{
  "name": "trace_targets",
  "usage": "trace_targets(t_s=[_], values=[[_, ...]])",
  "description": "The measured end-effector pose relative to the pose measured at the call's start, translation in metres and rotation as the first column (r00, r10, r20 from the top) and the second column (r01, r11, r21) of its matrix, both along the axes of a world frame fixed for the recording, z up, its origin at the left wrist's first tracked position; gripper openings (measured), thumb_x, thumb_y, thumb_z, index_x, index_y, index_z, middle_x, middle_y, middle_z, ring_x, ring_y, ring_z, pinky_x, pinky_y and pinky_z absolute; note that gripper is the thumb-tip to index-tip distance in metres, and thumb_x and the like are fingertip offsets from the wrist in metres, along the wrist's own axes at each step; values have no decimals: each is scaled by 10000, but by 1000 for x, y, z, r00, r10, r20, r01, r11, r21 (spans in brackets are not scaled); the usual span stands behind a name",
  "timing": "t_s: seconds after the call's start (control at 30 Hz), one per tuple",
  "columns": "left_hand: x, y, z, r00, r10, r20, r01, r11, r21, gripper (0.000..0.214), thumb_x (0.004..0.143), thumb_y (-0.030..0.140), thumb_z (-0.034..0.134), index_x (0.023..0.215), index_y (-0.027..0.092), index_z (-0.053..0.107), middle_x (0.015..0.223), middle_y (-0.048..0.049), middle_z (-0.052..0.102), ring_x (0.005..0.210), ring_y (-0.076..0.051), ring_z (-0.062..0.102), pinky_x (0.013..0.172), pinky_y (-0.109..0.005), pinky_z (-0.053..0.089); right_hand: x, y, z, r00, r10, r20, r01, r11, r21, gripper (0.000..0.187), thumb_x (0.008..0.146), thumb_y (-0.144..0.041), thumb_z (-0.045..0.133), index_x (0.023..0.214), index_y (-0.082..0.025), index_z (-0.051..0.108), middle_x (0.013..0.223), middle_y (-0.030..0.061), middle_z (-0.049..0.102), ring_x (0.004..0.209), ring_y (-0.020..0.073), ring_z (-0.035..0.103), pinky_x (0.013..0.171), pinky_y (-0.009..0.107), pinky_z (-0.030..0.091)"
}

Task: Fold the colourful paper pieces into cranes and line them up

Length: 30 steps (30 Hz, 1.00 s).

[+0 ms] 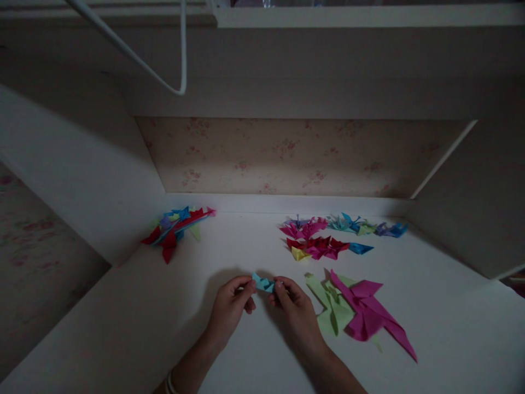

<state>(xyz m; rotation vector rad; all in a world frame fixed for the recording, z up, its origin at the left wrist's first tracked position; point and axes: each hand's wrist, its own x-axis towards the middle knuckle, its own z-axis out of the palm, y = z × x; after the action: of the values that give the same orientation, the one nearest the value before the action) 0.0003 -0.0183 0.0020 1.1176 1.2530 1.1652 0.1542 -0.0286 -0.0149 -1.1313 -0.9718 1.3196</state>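
Note:
Between my two hands I hold a small light-blue folded paper piece [263, 283] just above the white desk. My left hand [232, 306] pinches its left end between thumb and fingers. On the other end, the thumb and fingers of my right hand [296, 309] are closed. The piece has pointed corners and several folds; its exact shape is too small to tell. Right of my right hand lie a large magenta folded paper figure [369, 309] and a light-green folded paper figure [334, 303], partly overlapping.
Small colourful origami pieces [324, 247] stand in rows at the back right. A heap of red, blue and green origami [174, 227] lies at the back left. Shelf walls enclose the white desk [135, 328] on both sides. A white bent rod [182, 49] hangs at the upper left.

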Motion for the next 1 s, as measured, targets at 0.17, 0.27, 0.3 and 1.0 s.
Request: trace_targets(t_s=[0.17, 0.27, 0.3, 1.0], values=[[1, 0, -1, 1000, -12, 16, 12, 1000, -23, 340, 739, 460, 639, 844, 137, 654, 695, -17, 608, 458, -100, 532, 414, -205, 408, 2, 0, -3, 999, 5, 42, -5, 1000, 2, 430, 812, -506, 572, 1047, -150, 622, 704, 28, 621, 668, 172, 564, 647, 282, 450], [1, 0, -2, 999, -20, 26, 20, 1000, -18, 335, 751, 455, 631, 858, 138, 653, 709, -14, 600, 463, -97, 534, 412, -206, 415, 2, 1, -3, 998, -1, 58, 1, 1000, 8, 430, 821, -510, 557, 1055, -153, 612, 706, 25, 616, 672, 174, 565, 645, 282, 451], [1, 0, -2, 1000, -18, 25, 18, 1000, -17, 333, 753, 452, 630, 860, 138, 653, 710, -13, 598, 466, -97, 536, 412, -205, 417, 2, 1, -2, 998, -2, 61, 1, 1000, 12, 419, 825, -506, 554, 1048, -156, 609, 708, 24, 615, 671, 172, 563, 644, 280, 451], [3, 2, -14, 986, -41, -162, 56, 994, 90, 388, 801, 478, 576, 1018, 159, 618, 769, -27, 621, 428, -79, 496, 384, -197, 378, 6, -3, 6, 983, -26, 182, 13, 997, 71, 389, 838, -501, 543, 1008, -158, 613, 681, 7, 589, 643, 164, 552, 609, 264, 424]])
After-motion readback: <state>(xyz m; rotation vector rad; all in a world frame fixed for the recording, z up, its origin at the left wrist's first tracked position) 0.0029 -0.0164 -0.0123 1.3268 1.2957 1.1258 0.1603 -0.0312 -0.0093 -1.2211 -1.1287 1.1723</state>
